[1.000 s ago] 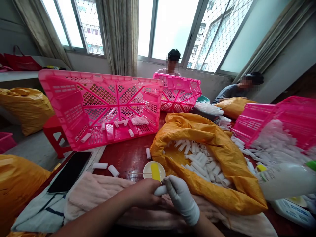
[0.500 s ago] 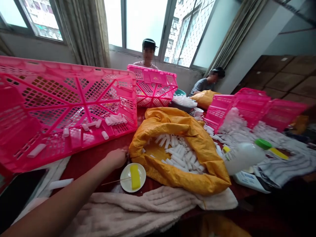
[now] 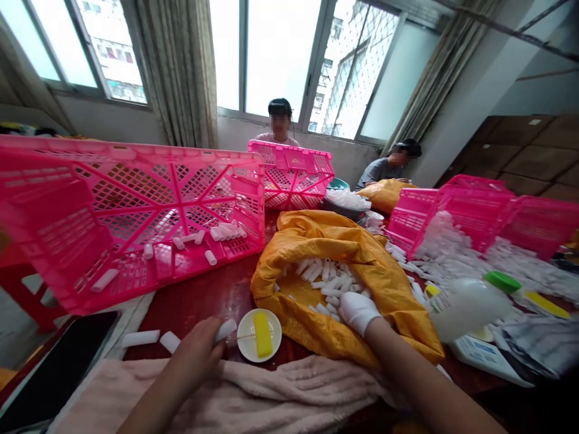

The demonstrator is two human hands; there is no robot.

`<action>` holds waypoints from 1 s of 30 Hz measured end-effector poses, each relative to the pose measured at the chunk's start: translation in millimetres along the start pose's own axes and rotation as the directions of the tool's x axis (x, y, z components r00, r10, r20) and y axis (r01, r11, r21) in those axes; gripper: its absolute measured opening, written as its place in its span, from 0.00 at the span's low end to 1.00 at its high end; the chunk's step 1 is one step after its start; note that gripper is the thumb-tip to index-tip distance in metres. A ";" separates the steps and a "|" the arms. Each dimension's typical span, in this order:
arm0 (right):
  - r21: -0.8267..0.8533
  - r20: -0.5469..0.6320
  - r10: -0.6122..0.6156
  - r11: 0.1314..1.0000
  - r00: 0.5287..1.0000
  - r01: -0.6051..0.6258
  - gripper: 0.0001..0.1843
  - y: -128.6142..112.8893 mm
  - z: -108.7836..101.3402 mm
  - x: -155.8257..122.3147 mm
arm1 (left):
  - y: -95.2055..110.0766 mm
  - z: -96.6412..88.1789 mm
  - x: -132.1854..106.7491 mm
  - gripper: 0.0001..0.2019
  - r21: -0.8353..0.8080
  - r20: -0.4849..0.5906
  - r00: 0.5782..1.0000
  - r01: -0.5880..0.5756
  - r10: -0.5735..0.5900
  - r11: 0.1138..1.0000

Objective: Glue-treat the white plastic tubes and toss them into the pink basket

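My left hand (image 3: 202,345) is closed around a short white plastic tube (image 3: 225,330), just left of a small white dish (image 3: 244,351). A yellow sponge-like block (image 3: 262,333) with a thin stick beside it lies on this dish. Wearing a white glove, my right hand (image 3: 359,311) reaches into an open orange sack (image 3: 289,224) and touches the pile of white tubes (image 3: 335,283) inside; its fingertips are hidden. Two more tubes (image 3: 141,338) lie on the table near my left forearm.
A pink plastic crate (image 3: 176,202) lies on its side at the left with several tubes in it. A pale pink towel (image 3: 289,386) runs along the front. At right stand a cloudy bottle (image 3: 470,307) and more pink crates (image 3: 474,208). Two people sit beyond the table.
My left hand has drawn back from beside the sack toward me, and a white tube now shows in it. My gloved right hand has come into view inside the sack. The view has shifted slightly.
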State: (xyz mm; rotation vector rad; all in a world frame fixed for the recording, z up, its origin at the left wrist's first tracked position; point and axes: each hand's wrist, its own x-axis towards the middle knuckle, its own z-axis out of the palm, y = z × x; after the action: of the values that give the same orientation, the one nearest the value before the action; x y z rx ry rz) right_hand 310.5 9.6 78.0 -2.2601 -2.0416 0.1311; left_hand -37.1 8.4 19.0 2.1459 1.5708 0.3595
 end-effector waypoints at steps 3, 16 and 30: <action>0.044 0.006 -0.039 0.998 0.999 0.038 0.14 -2.2 -3.3 -8.4 | 1.7 9.5 2.3 0.09 0.002 0.061 0.998 0.030 -0.030 1.000; 0.353 -0.194 -0.536 0.743 0.822 0.568 0.13 -105.2 74.0 -3.4 | 11.4 18.2 9.0 0.10 0.098 0.072 0.988 0.129 -0.136 0.987; 0.202 -0.155 -0.721 0.646 0.675 0.736 0.12 -91.9 69.9 -26.6 | 11.0 23.1 5.3 0.13 0.151 0.008 0.999 0.038 -0.039 0.988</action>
State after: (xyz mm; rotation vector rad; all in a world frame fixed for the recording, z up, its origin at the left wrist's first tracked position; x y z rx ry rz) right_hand 208.4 -6.9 20.4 -1.1299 -2.5468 0.2317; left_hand -15.7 6.0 4.3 2.2214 1.6787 0.2222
